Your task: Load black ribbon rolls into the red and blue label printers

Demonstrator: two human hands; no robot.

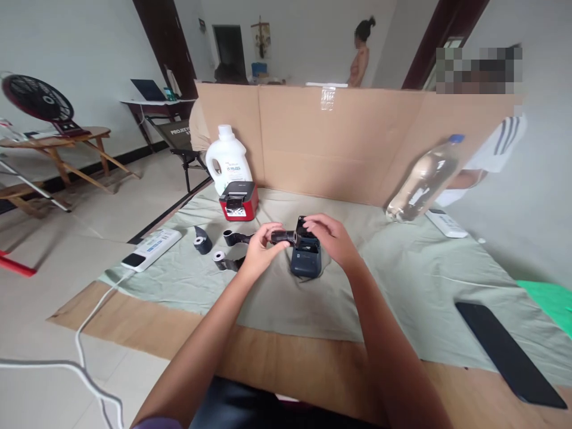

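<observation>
- Head view, centre: left hand (263, 249) pinches a dark roll (282, 236), long axis running left to right.
- Roll's right end overlaps the open printer (306, 264) at its upper left.
- Right hand (329, 236), fingers loosely parted, by the raised lid (301, 227); can't tell whether it grips.

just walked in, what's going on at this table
A person's left hand holds a dark roll close to a small dark printer, whose lid is up. The right hand is by the lid; whether it touches is unclear. Three more rolls lie on the cloth to the left, with a red and black printer beyond them.
</observation>
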